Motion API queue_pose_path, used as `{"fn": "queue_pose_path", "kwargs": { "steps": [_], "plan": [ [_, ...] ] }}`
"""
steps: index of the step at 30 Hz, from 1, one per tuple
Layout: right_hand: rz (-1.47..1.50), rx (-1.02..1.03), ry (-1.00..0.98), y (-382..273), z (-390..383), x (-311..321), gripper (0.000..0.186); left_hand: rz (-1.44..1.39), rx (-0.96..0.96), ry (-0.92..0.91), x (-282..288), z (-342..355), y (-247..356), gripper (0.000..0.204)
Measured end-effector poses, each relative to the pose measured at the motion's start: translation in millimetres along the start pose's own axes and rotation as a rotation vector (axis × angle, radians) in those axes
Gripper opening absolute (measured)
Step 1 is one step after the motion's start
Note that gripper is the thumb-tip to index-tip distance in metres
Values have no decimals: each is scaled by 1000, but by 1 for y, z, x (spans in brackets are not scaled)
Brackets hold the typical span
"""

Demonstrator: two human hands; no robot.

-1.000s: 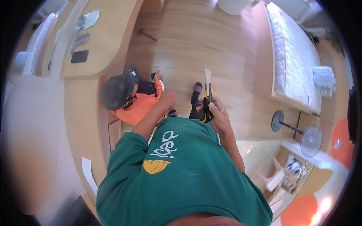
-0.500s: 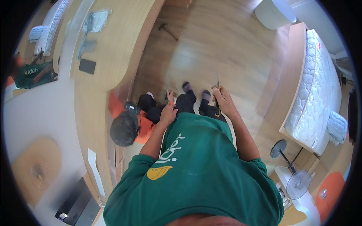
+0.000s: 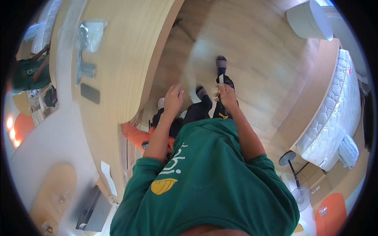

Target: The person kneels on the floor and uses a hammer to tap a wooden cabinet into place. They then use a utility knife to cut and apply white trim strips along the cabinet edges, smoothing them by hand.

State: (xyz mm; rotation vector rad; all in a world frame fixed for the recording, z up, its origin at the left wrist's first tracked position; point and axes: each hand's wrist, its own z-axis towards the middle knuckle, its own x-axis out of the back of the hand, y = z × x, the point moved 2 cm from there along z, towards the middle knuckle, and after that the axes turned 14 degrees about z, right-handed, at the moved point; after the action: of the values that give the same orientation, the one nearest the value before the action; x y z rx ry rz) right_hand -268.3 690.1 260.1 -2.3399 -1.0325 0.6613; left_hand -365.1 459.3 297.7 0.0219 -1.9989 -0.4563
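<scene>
My right hand [image 3: 226, 96] is closed round a yellow and black utility knife [image 3: 221, 79]. Its pale flat end points away from me above the fist, and the yellow-tipped end shows below. My left hand [image 3: 173, 99] hovers to the left, past the desk edge, back upward, with thumb and fingers a little apart. Nothing shows in it, though its palm is hidden. Under my left forearm crouches a co-worker in orange [image 3: 136, 135], mostly covered by my arm; one of their hands is near the desk's corner.
A wooden desk [image 3: 118, 78] runs along the left, bearing a clear plastic packet [image 3: 92, 35] and a dark flat pad [image 3: 90, 93]. A hammer-like tool [image 3: 185, 29] lies on the wood floor. At right are a plastic-wrapped mattress [image 3: 330, 114], a white bin [image 3: 309, 19] and a fan [image 3: 301, 196].
My left hand has moved forward from beside my waist and loosened. My right hand has shifted slightly left with the utility knife. One foot has stepped forward; the co-worker has dropped lower beneath my arm.
</scene>
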Motion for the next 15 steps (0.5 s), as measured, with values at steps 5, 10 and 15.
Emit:
{"fn": "queue_pose_path", "kwargs": {
  "steps": [5, 10, 15],
  "plan": [
    [53, -112, -74, -8, 107, -31, 24, 83, 25, 113, -25, 57, -23, 32],
    [-10, -4, -79, 9, 266, -60, 17, 121, 227, 163, -69, 154, -62, 33],
    [36, 178, -87, 64, 394, -101, 19, 321, 215, 443, -92, 242, -126, 37]
  ]
}}
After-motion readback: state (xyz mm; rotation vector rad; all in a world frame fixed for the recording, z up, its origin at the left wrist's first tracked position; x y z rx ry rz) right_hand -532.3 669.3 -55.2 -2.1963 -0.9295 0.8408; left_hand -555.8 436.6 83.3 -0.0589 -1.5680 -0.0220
